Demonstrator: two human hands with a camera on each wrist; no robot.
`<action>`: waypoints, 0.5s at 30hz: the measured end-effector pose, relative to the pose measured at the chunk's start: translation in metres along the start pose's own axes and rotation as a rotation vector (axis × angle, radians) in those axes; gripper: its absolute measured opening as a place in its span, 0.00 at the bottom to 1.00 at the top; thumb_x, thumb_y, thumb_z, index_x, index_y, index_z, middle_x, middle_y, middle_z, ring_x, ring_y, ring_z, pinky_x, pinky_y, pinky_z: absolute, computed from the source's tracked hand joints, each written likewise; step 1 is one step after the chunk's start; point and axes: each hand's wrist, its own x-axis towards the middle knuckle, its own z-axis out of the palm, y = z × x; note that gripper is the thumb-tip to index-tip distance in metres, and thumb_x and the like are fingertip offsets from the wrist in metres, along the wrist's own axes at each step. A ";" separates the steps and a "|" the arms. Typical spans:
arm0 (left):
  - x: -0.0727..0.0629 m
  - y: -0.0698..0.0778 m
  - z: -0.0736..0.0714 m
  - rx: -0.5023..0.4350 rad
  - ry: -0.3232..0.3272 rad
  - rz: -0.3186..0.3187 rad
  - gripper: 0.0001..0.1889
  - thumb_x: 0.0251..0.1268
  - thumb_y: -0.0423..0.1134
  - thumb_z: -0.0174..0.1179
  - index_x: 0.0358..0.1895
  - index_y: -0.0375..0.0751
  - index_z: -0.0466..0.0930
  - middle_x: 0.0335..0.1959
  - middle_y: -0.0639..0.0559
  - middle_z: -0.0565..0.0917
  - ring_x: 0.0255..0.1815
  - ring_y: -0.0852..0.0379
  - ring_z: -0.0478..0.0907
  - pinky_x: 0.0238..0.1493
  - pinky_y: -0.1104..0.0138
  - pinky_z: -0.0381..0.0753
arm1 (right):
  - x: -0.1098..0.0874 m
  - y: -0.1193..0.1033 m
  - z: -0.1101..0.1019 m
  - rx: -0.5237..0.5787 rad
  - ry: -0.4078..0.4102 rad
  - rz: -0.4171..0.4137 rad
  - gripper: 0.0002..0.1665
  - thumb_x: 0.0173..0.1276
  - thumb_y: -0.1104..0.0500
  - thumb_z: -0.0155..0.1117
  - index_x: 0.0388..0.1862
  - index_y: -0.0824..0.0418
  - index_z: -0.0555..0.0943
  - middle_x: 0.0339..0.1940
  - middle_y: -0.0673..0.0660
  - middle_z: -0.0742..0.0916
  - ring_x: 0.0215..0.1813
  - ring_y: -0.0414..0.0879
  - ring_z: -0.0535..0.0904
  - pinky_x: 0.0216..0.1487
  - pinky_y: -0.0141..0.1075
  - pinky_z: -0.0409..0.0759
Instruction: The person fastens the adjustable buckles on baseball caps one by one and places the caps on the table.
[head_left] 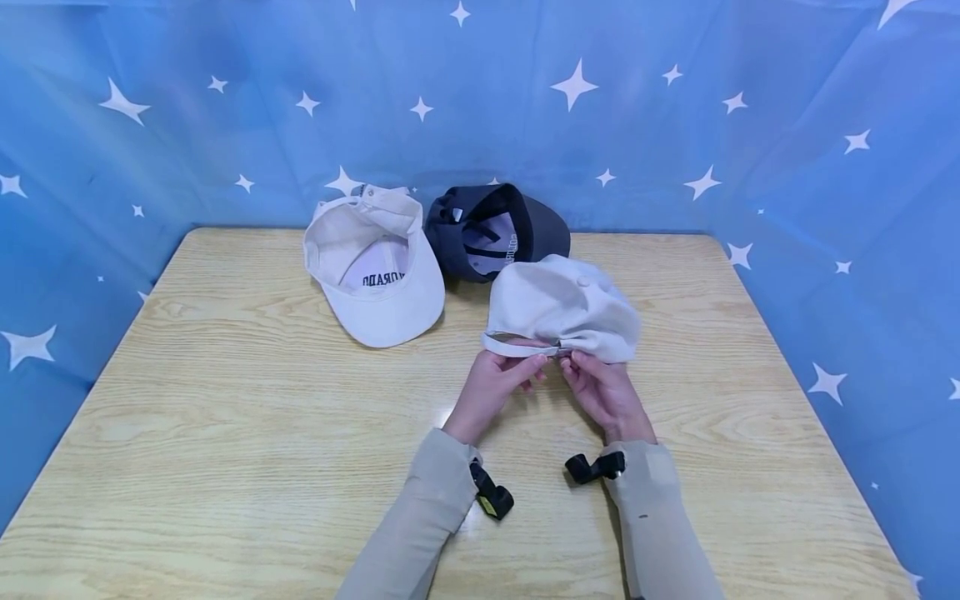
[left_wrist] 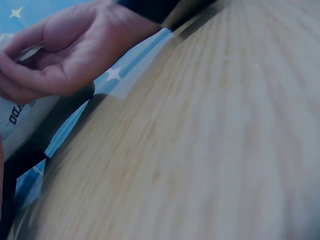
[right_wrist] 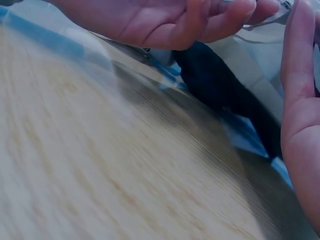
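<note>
Pale cap [head_left: 564, 302], held just right of the middle of the table, crown toward the far side and back strap [head_left: 517, 348] toward the near side; the left hand [head_left: 491, 387] pinches the strap between thumb and fingers; the right hand [head_left: 606, 396] likewise pinches the strap end beside the crown's near edge, the two hands close together (the finer details of the fastening are too small to tell). Just beyond the held cap lies a dark cap [head_left: 459, 229], its opening facing the near side and its brim pointing right; whether these two caps touch cannot be told. To the left of the dark cap rests a white cap [head_left: 393, 312], hollow side showing, brim toward the near right, dark lettering inside; pale sleeves [head_left: 442, 479] cover both forearms; beneath is a wood-grained table [head_left: 262, 450], backed by a blue backdrop [head_left: 495, 108] with white stars.
</note>
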 end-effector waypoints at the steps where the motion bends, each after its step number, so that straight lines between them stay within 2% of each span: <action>1: 0.001 0.000 0.001 0.002 0.015 -0.003 0.12 0.60 0.38 0.58 0.43 0.36 0.77 0.34 0.37 0.79 0.37 0.31 0.72 0.33 0.49 0.75 | 0.000 0.000 0.001 -0.006 0.000 0.001 0.11 0.61 0.78 0.49 0.40 0.71 0.75 0.33 0.63 0.82 0.35 0.50 0.81 0.41 0.33 0.78; 4: 0.002 -0.003 0.003 0.000 0.056 -0.009 0.11 0.59 0.38 0.58 0.40 0.35 0.77 0.34 0.30 0.77 0.36 0.29 0.71 0.29 0.57 0.77 | 0.001 0.000 0.002 -0.011 0.004 0.009 0.11 0.61 0.78 0.49 0.40 0.71 0.75 0.33 0.63 0.83 0.35 0.50 0.81 0.41 0.32 0.78; 6: 0.002 -0.004 0.004 -0.003 0.075 -0.007 0.10 0.59 0.38 0.58 0.40 0.35 0.78 0.33 0.30 0.77 0.35 0.29 0.71 0.28 0.59 0.77 | 0.001 0.001 0.002 -0.015 0.009 0.014 0.11 0.61 0.78 0.50 0.40 0.71 0.75 0.33 0.63 0.83 0.35 0.49 0.81 0.41 0.32 0.78; 9: 0.002 -0.004 0.004 -0.001 0.095 -0.003 0.09 0.59 0.38 0.59 0.38 0.35 0.78 0.30 0.35 0.79 0.35 0.28 0.71 0.28 0.56 0.77 | 0.001 0.001 0.002 -0.020 0.015 0.014 0.10 0.61 0.77 0.50 0.40 0.71 0.75 0.33 0.63 0.83 0.35 0.49 0.81 0.40 0.32 0.78; 12: 0.002 -0.003 0.004 0.017 0.107 -0.009 0.09 0.58 0.38 0.59 0.37 0.36 0.79 0.30 0.35 0.79 0.33 0.28 0.70 0.30 0.49 0.75 | 0.001 0.001 0.002 -0.017 0.027 0.015 0.10 0.61 0.77 0.51 0.39 0.71 0.75 0.33 0.63 0.83 0.36 0.50 0.81 0.41 0.33 0.78; 15: 0.002 -0.002 0.005 0.064 0.143 -0.013 0.09 0.57 0.40 0.60 0.36 0.37 0.78 0.30 0.35 0.79 0.30 0.30 0.71 0.31 0.48 0.75 | 0.002 0.002 0.002 -0.024 0.048 0.015 0.10 0.60 0.77 0.52 0.39 0.71 0.76 0.34 0.64 0.83 0.36 0.50 0.82 0.42 0.33 0.78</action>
